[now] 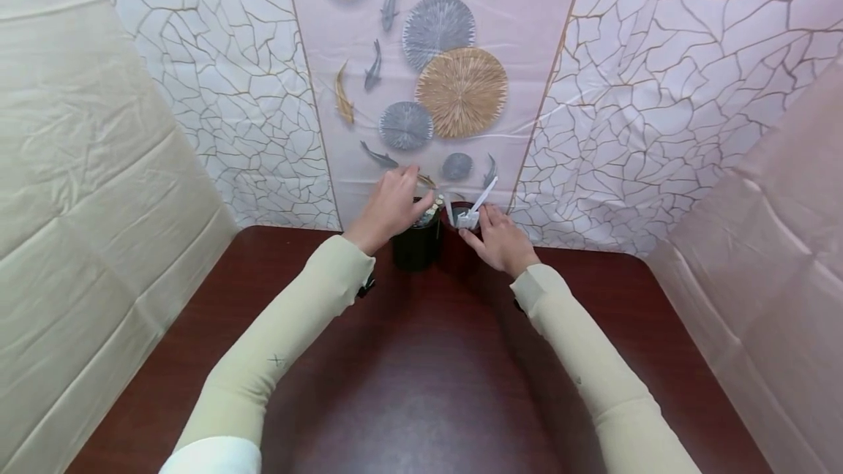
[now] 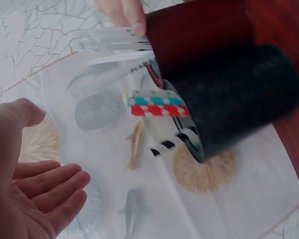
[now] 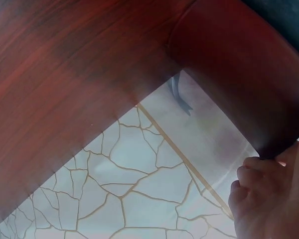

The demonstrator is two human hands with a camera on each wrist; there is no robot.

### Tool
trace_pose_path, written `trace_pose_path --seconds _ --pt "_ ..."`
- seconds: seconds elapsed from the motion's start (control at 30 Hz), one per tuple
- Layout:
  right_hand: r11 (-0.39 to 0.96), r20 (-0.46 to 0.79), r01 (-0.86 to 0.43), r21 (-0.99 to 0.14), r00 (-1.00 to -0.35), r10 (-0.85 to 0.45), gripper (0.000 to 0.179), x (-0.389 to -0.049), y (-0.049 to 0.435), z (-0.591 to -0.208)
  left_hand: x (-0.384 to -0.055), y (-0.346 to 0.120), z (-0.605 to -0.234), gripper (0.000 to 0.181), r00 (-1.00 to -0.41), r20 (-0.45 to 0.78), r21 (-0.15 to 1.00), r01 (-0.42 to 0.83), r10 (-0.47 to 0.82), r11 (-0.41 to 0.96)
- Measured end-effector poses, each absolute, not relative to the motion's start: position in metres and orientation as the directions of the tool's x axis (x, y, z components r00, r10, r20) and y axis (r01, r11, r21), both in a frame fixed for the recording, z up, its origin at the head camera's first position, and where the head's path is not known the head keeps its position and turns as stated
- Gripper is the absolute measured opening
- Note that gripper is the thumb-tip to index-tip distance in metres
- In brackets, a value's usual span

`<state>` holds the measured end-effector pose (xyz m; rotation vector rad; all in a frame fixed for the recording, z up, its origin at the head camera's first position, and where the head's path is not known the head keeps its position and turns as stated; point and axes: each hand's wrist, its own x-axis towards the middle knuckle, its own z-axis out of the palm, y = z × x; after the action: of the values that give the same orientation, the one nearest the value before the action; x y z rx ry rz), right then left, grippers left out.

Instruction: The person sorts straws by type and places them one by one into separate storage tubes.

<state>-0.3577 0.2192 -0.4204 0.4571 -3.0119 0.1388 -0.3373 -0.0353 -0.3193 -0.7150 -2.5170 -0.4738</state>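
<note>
My left hand point(image 1: 388, 207) hovers over a black cup point(image 1: 416, 247) at the far side of the table. In the left wrist view its fingers are spread apart and hold nothing. The black cup contains patterned paper straws point(image 2: 157, 104), among them teal and red dotted ones and a black-and-white striped one. Touching it on the right is a dark red cup point(image 2: 199, 40) with clear and white plastic pieces point(image 1: 469, 218), too blurred to name exactly. My right hand point(image 1: 503, 243) grips the red cup at its rim, thumb toward the front and fingers curled at the right side.
The dark red-brown table point(image 1: 421, 386) ends just behind the cups at a hanging patterned cloth point(image 1: 461, 93). Beige cloth point(image 1: 85, 203) walls in the left side, and a similar sheet point(image 1: 757, 240) the right.
</note>
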Motion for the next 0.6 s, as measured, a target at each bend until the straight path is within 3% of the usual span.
trace_pose_path --seconds 0.23,0.43,0.6 --pt "0.953 0.095 -0.289 -0.089 -0.955 -0.28 0.091 -0.359 0.222 -0.416 -0.326 -0.059 -0.332 0.066 -0.754 0.455 0.076 0.563 0.474 0.823" --pt "0.951 0.09 -0.296 -0.084 -0.953 -0.289 0.096 -0.351 0.225 -0.412 -0.322 -0.076 -0.354 0.062 -0.769 0.425 0.057 0.548 0.477 0.834" --pt "0.944 0.077 -0.314 -0.102 -0.949 -0.307 0.096 -0.334 0.229 -0.403 -0.314 -0.094 -0.377 0.073 -0.82 0.34 0.065 0.508 0.46 0.859"
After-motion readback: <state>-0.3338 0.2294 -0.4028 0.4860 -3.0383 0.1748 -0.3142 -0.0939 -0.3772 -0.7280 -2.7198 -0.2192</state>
